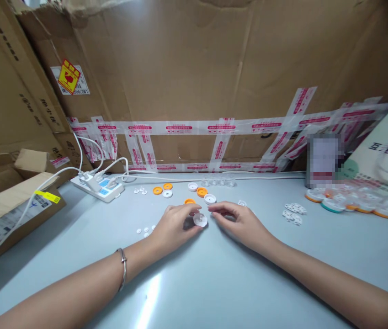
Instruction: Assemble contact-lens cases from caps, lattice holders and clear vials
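In the middle of the table, my left hand point(175, 227) pinches a small round white-and-clear plastic piece point(200, 220) by its edge between thumb and fingers. Just to the right of it, my right hand point(240, 223) is curved with thumb and fingers apart, holding nothing I can see. Beyond my fingertips lie a white ring-shaped cap point(209, 198), an orange cap point(202, 192) and another orange one point(190, 201), partly covered by my left hand. Several tiny white discs point(146, 230) rest left of my left hand, some of them close to its wrist.
A white power strip point(99, 186) with plugged cables stands at the back left, before a large taped cardboard box point(180, 68). Several clear domes point(221, 182) line the back. White perforated pieces point(294, 213) and orange and teal-rimmed assembled rounds point(332, 205) lie right.
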Demonstrator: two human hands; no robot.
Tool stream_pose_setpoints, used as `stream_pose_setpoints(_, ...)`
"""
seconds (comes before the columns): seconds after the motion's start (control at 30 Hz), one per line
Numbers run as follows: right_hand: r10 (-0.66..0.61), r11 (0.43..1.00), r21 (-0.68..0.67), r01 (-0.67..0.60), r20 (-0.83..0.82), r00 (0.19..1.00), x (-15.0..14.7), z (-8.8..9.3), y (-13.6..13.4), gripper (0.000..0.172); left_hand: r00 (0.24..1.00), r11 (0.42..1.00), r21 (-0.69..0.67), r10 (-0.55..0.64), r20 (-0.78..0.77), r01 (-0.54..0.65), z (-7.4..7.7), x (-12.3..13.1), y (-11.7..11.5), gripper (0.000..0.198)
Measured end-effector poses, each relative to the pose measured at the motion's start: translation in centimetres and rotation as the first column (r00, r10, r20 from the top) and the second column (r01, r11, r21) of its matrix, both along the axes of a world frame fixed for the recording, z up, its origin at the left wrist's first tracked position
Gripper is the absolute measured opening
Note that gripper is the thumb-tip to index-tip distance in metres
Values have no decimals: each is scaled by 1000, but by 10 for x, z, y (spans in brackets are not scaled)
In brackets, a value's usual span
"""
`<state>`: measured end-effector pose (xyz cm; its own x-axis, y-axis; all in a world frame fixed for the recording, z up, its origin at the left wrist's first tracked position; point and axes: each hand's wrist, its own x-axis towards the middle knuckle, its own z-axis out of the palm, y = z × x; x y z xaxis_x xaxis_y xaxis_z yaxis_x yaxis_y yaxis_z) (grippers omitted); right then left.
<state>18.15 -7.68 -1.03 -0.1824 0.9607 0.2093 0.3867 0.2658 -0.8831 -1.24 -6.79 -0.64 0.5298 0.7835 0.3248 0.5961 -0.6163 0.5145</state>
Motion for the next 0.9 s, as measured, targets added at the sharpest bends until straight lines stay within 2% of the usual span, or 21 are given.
stream_pose_setpoints(0.07,-76,970,-244,20,-221,972,-2,5,-5,21,999,998,59,-15,48,12,1,0,-3,31)
stream_pose_setpoints(0.13,-92,895,-429,-120,-440,893,-6,9,-11,26,995,994,107,-37,94,27,2,0,-6,31)
stream_pose_setpoints(0.23,-86,784,-506,-359,-662,745,-11,12,-20,28,987,991,131,-48,151,28,1,0,-8,33)
stream_pose_setpoints(0.3,-117,741,-522,-422,-720,684,-15,12,-23,26,983,992,127,-46,176,24,2,0,-8,33)
stream_pose_setpoints(0.37,-171,717,-547,-432,-739,652,-16,10,-24,22,981,993,118,-45,191,23,2,0,-8,33)
stream_pose_setpoints(0.63,-216,699,-489,-521,-840,498,-18,8,-27,23,967,982,188,-61,247,14,6,2,-13,31)
stream_pose_setpoints(0.77,-244,723,-487,-490,-844,478,-19,10,-27,20,970,978,204,-79,229,32,7,2,-13,33)
stream_pose_setpoints(0.83,-256,740,-486,-464,-842,474,-19,11,-26,19,968,982,183,-90,233,47,11,-1,-10,38)
stream_pose_setpoints(0.9,-271,758,-490,-430,-837,476,-16,12,-24,17,970,988,151,-73,233,39,14,-6,-3,35)
